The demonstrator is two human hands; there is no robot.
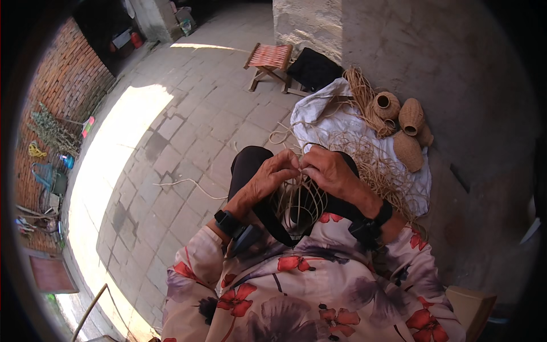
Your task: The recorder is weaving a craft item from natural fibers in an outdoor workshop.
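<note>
Between my knees hangs an open bundle of tan wicker strands (312,200), bent in loose loops below my fingers. My left hand (274,172) pinches the strands at their top, thumb and fingertips together. Close against it, my right hand (331,172) grips the same strands with curled fingers. The exact spot where the fingers meet is partly hidden by the hands. One long loose strand (196,183) trails out to the left over the paving. Each wrist carries a dark strap with a small device.
A white cloth (321,114) on the right bears a tangled heap of strands (370,162), a tied hank (360,91) and several woven vases (411,115). Beyond stand a folding stool (270,57) and a black cushion (313,68). A cardboard box (468,310) sits at lower right.
</note>
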